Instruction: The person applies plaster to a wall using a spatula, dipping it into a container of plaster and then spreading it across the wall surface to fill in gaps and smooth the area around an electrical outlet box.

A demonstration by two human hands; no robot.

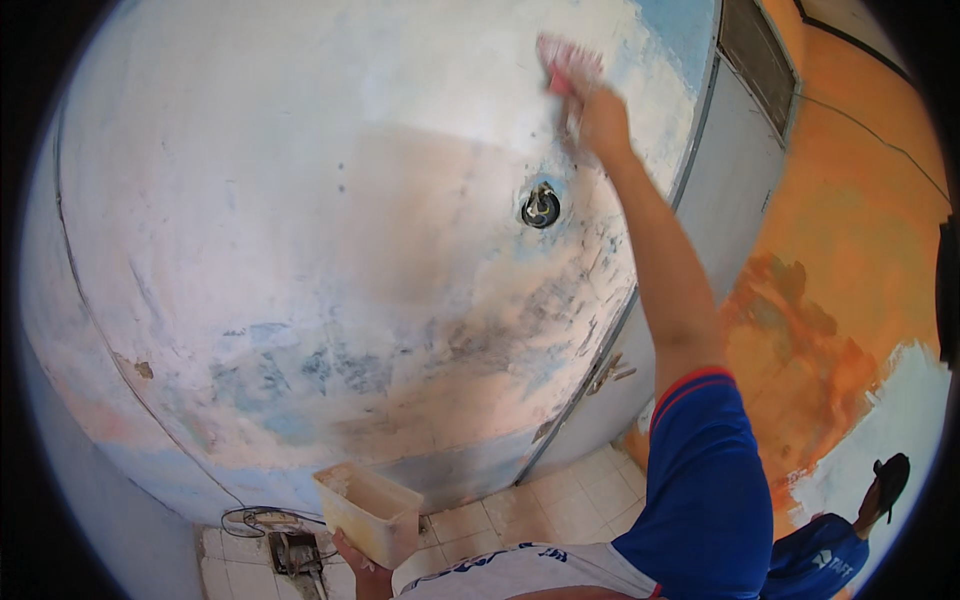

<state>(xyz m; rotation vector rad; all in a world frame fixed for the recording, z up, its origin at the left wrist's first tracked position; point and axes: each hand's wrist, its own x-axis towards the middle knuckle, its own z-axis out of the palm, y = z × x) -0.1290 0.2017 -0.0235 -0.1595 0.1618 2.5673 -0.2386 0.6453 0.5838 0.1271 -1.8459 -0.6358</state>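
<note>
My right arm reaches up to the wall (280,190). In my closed right hand (604,120) is a red, white-smeared putty knife (568,68), its wide end at the pale upper wall; motion blurs its outline. Down at the lower left, my left hand (362,562) grips a cream rectangular plastic tub (385,530) from below and the side. The tub is tilted, and whitish residue coats its inside; how full it is cannot be made out. Uneven white patches cover the wall, with blue, pinkish and dark streaks showing lower down.
Below my right hand, a round dark hole with wires (541,206) opens in the wall. A grey door (715,190) stands to the right, beside an orange wall (840,230). Cables and a box (296,553) lie on the tiled floor (560,500). Another person (825,550) is at the lower right.
</note>
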